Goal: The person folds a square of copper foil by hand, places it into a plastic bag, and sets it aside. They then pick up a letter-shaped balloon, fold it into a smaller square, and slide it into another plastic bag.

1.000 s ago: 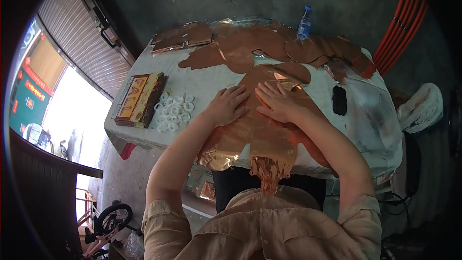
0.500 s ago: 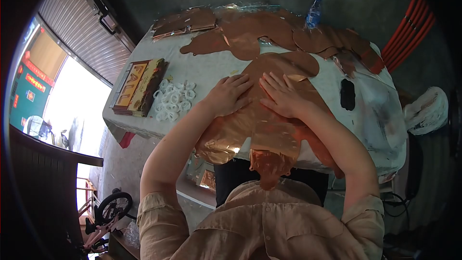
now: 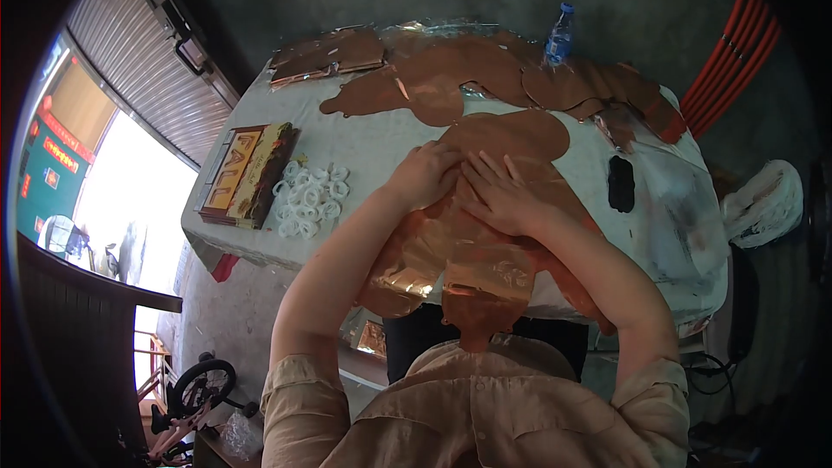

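While one bottle [image 3: 559,39] stands beyond, the right grip [image 3: 503,198] lies spread on foil [image 3: 488,253]; left grip [image 3: 423,175] unclear.

The head camera looks forward and down at the hands [image 3: 503,197].

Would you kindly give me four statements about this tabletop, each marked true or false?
1. The left hand and right hand are both on the copper-coloured sheet. True.
2. The blue-capped bottle lies on its side. False: the bottle stands upright.
3. The white rings lie beside the FALL-lettered stack. True.
4. The black object is left of both hands. False: the black object lies to their right.
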### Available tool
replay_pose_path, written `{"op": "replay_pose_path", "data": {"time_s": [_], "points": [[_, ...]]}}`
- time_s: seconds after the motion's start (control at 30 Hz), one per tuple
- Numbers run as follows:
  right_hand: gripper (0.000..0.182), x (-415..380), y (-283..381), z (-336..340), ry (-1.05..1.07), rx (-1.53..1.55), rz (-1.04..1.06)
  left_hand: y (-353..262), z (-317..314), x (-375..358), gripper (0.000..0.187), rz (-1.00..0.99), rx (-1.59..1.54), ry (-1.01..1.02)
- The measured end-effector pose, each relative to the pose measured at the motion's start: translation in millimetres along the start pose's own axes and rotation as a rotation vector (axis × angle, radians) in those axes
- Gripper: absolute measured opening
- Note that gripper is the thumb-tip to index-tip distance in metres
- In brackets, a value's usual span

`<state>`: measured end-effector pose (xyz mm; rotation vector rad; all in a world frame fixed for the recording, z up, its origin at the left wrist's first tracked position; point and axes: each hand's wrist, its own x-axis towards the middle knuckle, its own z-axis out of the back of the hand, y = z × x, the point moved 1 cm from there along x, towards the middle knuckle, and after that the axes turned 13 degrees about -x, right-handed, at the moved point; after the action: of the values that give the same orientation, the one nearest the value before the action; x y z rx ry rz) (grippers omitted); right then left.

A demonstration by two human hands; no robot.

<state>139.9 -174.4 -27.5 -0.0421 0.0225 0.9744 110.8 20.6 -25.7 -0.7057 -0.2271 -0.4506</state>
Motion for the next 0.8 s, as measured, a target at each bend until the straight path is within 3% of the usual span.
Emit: {"op": "replay_pose_path", "data": {"time_s": [0.07, 0.33, 0.43, 0.5, 0.63, 0.7, 0.8], "points": [[0.076, 0.5, -1.1, -3.2, -0.017, -0.006, 0.006, -1.2, -6.9, -1.5, 0.031, -0.007, 0.1, -0.079], [0.074, -1.6, -1.9, -6.8, -0.077, 0.036, -0.012, -7.7, -4.1, -2.9, 0.038, 0.011, 0.068, -0.068], [0.063, -10.7, -11.8, -6.4, -0.231, 0.142, -0.022, -8.4, -3.9, -2.8, 0.038, 0.011, 0.059, -0.058], [0.045, -21.9, -23.5, 0.5, -0.341, 0.231, -0.071, -8.1, -3.7, -2.0, 0.039, 0.007, 0.055, -0.049], [0.03, -23.8, -88.9, 7.4, -0.387, 0.056, -0.052, -7.2, -3.2, -2.1, 0.039, 0.009, 0.071, -0.032], [0.027, -13.8, -123.3, 12.3, -0.216, -0.041, -0.269, -6.7, -3.5, -1.9, 0.039, 0.014, 0.081, -0.024], [0.026, 6.1, -152.9, 25.1, -0.266, -0.132, -0.446, -6.3, -3.4, -2.3, 0.039, -0.011, 0.101, -0.03]]}}
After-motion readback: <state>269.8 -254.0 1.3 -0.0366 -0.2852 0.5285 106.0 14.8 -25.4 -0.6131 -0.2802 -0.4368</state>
